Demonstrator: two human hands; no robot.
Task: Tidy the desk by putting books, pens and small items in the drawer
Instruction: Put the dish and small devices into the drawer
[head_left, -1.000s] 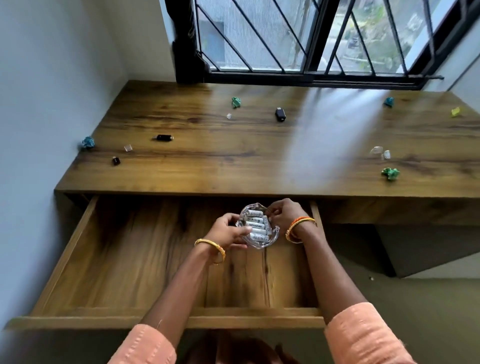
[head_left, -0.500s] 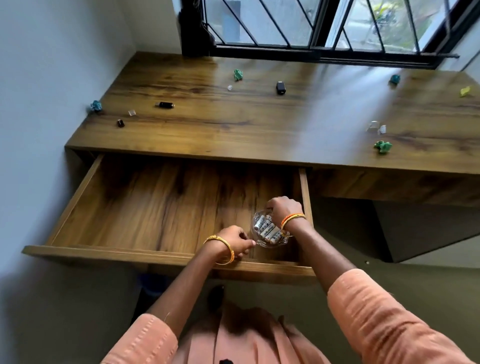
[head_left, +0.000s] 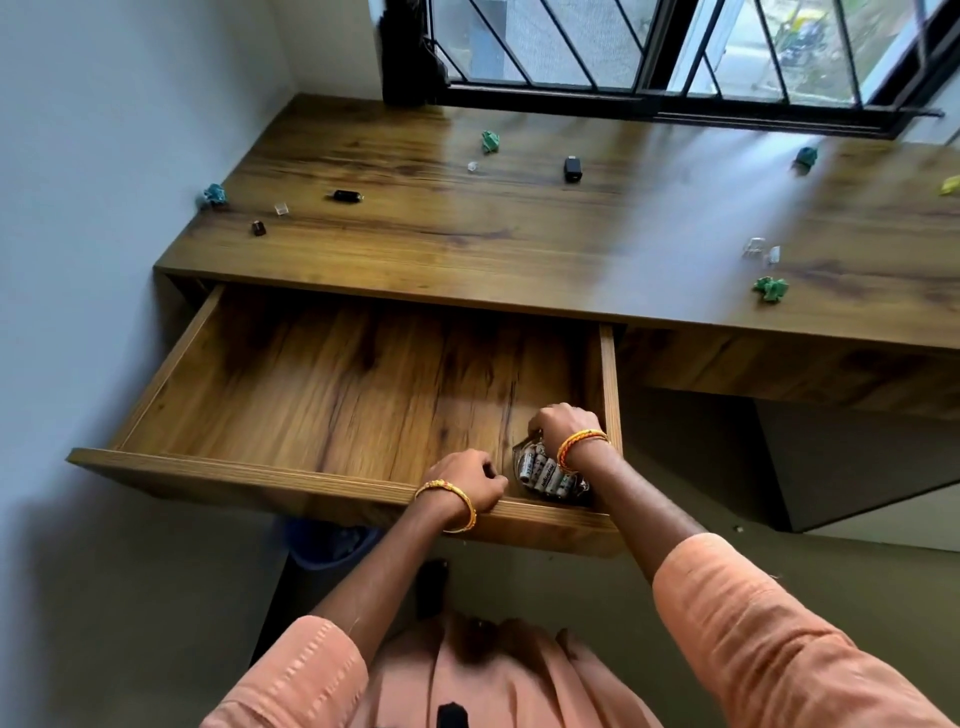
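The wooden drawer (head_left: 171, 470) stands pulled out below the desk (head_left: 519, 244). In its front right corner sits a clear glass bowl (head_left: 550, 475) filled with several batteries. My right hand (head_left: 563, 422) grips the bowl's far rim. My left hand (head_left: 470, 480) is curled over the drawer's front edge, just left of the bowl. On the desk lie small items: green crumpled paper balls (head_left: 490, 141), a black device (head_left: 572, 169), a black stick (head_left: 346, 196), a small dark cap (head_left: 258, 227) and clear bits (head_left: 281, 209).
More paper balls lie at the left edge (head_left: 214, 194) and to the right (head_left: 771, 288), (head_left: 806, 156), with clear pieces (head_left: 756, 247) nearby. A barred window (head_left: 675, 52) backs the desk. A wall stands at the left. A blue bin (head_left: 327, 545) sits under the drawer.
The bowl of batteries went down from mid-air into the drawer's front right corner. My left hand let go of it and moved onto the drawer's front edge.
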